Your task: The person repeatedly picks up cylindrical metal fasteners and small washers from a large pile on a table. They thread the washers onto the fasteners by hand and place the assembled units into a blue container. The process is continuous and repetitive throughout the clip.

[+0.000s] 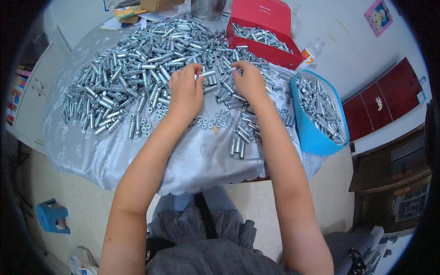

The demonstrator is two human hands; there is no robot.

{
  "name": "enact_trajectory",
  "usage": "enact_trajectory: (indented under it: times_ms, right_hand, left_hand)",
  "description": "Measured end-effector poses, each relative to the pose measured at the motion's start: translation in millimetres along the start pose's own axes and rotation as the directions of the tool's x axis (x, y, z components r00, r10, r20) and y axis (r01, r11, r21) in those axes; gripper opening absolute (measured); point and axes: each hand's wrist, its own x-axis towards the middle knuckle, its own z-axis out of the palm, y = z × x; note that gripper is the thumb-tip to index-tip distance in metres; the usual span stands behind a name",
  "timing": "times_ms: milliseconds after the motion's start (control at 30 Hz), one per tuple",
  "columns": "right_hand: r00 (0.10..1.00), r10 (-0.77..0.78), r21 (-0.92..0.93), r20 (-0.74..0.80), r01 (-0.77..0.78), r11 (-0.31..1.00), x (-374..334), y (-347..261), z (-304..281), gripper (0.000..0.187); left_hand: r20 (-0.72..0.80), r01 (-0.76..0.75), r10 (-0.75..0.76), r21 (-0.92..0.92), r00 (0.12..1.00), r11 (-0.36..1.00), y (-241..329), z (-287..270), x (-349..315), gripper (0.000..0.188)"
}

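Over the pile, my left hand is closed, with a shiny metal sleeve anchor sticking out sideways between thumb and fingers. Just to its right, my right hand is bent into a pinch at the pile's edge. Something small and metallic shows at its fingertips, but I cannot make out its kind. A wide heap of sleeve anchors spreads behind and left of my hands. Several loose nuts lie on the cloth between my forearms. More anchors lie by my right forearm, some lined up near the front.
A silver patterned tablecloth covers the round table. At the back right stands an open red box with anchors in it. A blue fabric bin full of anchors sits at the right edge, near a plastic bottle. A metal bucket stands behind.
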Motion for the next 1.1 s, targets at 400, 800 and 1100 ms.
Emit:
enact_trajectory:
  times_ms: [400, 800, 1100]
  right_hand:
    - [0.968, 0.179, -0.332, 0.174, -0.114, 0.936, 47.1, 2.3, 36.6, 0.017]
    - [0.836, 0.412, -0.505, 0.363, -0.195, 0.841, 75.9, -27.1, 28.4, 0.031]
    - [0.970, 0.176, -0.011, 0.169, -0.176, 0.984, 40.5, -23.0, 21.9, 0.024]
  left_hand:
    - [0.011, 0.019, -0.019, -0.009, 1.000, 1.000, 4.6, 1.2, -0.3, 0.025]
    - [0.090, 0.106, -0.085, -0.265, 0.992, 0.958, 3.8, 0.1, 1.0, 0.028]
    - [0.115, 0.120, -0.085, -0.340, 0.990, 0.933, 3.6, 3.6, 0.3, 0.035]
